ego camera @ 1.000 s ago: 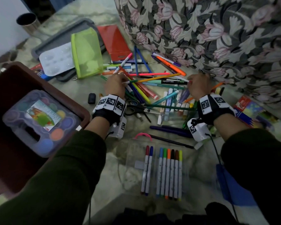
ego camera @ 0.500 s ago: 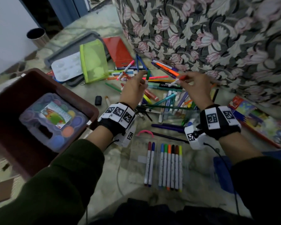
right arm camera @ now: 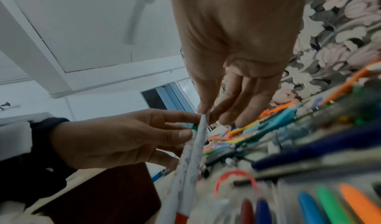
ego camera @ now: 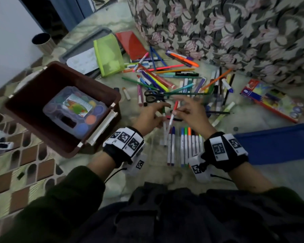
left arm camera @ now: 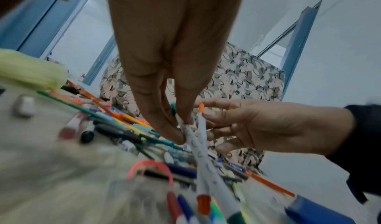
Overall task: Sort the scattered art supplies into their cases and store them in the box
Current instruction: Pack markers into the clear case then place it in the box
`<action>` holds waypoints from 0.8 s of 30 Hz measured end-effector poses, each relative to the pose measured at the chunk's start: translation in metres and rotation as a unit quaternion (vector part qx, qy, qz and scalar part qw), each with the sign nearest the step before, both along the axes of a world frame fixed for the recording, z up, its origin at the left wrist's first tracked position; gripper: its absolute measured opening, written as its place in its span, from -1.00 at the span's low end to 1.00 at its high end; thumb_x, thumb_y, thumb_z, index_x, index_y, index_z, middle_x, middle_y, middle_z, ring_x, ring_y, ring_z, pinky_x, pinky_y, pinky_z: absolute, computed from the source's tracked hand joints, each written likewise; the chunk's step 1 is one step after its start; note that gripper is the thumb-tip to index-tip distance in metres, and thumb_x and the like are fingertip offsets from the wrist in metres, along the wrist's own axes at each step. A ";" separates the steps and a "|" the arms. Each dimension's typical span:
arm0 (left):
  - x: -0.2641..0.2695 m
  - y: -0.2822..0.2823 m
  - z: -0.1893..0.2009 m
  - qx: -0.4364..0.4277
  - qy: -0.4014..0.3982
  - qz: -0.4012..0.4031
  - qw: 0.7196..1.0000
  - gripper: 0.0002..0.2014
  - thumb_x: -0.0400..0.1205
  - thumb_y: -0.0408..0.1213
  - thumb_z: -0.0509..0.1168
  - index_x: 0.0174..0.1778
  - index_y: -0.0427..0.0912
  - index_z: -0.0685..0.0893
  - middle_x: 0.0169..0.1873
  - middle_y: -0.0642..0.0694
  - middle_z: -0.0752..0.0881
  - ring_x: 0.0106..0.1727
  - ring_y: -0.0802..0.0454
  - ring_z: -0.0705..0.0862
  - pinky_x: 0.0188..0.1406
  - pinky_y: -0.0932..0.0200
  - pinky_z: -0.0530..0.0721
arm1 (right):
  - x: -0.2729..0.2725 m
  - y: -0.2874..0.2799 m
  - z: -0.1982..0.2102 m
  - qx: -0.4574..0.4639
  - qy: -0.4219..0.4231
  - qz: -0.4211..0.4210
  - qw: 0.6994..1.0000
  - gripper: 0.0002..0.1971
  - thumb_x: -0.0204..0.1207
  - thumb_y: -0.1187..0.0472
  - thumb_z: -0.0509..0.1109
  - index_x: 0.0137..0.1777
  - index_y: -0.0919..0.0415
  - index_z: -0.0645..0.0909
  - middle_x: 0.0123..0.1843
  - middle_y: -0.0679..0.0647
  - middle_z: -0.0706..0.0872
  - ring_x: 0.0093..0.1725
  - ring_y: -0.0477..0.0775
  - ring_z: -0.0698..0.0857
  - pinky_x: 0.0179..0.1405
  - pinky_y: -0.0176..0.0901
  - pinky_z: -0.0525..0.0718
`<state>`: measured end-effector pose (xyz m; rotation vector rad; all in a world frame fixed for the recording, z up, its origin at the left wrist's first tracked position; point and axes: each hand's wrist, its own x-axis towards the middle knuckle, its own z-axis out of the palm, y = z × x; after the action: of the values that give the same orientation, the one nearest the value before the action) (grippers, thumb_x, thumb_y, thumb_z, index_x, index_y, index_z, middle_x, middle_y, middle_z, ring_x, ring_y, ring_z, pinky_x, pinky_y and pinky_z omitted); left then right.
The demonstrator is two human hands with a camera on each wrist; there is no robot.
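1. Just beyond the row of markers point(ego camera: 182, 146) lying side by side on the floor, your left hand point(ego camera: 148, 118) pinched a green-capped marker point(left arm camera: 192, 139).
2. Your right hand point(ego camera: 191, 114) pinched a red-capped marker point(ego camera: 174, 111), almost touching the left.
3. Both barrels ran lengthwise toward you, roughly parallel to the row.
4. The row's vacant left side lay nearer your left hand.
5. The brown box point(ego camera: 32, 106) stood well to the left.
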<state>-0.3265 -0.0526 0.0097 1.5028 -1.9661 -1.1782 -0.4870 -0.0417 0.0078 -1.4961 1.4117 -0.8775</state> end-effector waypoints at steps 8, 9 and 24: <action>0.002 0.036 -0.033 0.052 -0.036 0.026 0.998 -0.56 0.54 -0.47 0.35 0.34 -0.27 0.45 0.00 -0.20 0.58 -0.34 -0.05 0.61 -0.51 0.30 0.58 | 0.015 0.028 -0.038 0.050 0.104 0.031 0.993 -0.51 0.43 0.31 0.49 0.37 0.04 0.58 -0.25 0.11 0.78 -0.16 -0.03 0.71 -0.38 -0.61 0.47; 0.002 0.037 -0.034 0.041 -0.047 0.023 0.998 -0.55 0.53 -0.45 0.37 0.35 -0.28 0.47 0.05 -0.25 0.62 -0.26 -0.09 0.63 -0.41 0.27 0.57 | 0.016 0.029 -0.041 0.055 0.120 0.035 0.991 -0.50 0.45 0.30 0.48 0.39 0.01 0.57 -0.34 0.11 0.75 -0.22 -0.03 0.69 -0.46 -0.56 0.44; 0.008 0.042 -0.039 0.010 -0.128 -0.037 0.991 -0.44 0.44 -0.59 0.37 0.40 -0.40 0.46 0.21 -0.41 0.52 0.08 -0.32 0.64 -0.01 0.14 0.56 | 0.020 0.042 -0.048 0.086 0.182 0.054 0.978 -0.30 0.30 0.33 0.59 0.47 0.28 0.44 -0.19 0.08 0.70 -0.17 -0.02 0.61 -0.03 -0.01 0.62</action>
<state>-0.3183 -0.0102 -0.0289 1.6755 -2.1998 -1.0823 -0.4667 -0.0002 -0.0400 -1.6379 1.6033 -0.4139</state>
